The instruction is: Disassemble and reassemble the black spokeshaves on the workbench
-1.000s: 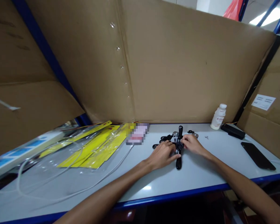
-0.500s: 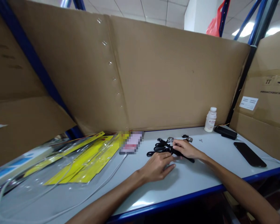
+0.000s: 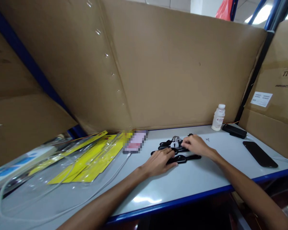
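Several black two-handled tools that look like spokeshaves lie close together near the middle of the table. My left hand is over the left side of the front spokeshave, its thumb and fingers on either side of the handle. Behind it, silver slotted plates lie over the other spokeshaves. My right hand is just right of these plates, its fingers closed in a pinch. What that pinch holds, if anything, is too small to make out.
Yellow cards in clear packaging spread over the left side. A blurred phone on a white cable lies behind my left hand. Small metal pieces, a white bottle, a black case and a dark phone are on the right.
My right hand has come off the front spokeshave and moved back and right towards the plates. My left hand has shifted onto that spokeshave's left side. The view has tilted down slightly.
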Tool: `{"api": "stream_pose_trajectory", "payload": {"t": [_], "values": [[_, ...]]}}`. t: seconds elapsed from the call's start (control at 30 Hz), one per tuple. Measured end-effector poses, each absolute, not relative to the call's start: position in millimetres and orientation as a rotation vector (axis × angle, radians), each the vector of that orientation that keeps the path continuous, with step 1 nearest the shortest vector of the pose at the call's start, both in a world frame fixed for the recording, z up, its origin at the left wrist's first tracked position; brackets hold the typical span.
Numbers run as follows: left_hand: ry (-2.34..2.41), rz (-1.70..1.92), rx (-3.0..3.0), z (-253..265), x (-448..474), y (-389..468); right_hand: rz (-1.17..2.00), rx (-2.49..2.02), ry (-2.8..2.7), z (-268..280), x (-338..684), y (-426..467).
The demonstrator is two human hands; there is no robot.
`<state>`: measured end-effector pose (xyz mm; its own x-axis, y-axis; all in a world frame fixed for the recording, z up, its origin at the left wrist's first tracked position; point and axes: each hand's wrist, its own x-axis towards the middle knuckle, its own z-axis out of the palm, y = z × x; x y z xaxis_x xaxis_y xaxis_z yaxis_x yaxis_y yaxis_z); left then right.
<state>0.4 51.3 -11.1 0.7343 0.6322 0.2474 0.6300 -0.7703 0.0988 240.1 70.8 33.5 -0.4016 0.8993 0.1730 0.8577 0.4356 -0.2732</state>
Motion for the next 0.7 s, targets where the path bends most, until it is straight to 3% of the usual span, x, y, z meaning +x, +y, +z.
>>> {"api": "stream_pose_trajectory", "payload": {"t": [0.23, 0.7], "values": [[0.978, 0.331, 2.903, -1.1, -5.9, 55.0, 0.050, -2.028, -2.085, 35.5, 299.7, 107.0], [0.860, 0.396, 2.919, -2.4, -10.2, 55.2, 0.574, -2.158, -2.111, 15.2, 309.4, 138.2]]}}
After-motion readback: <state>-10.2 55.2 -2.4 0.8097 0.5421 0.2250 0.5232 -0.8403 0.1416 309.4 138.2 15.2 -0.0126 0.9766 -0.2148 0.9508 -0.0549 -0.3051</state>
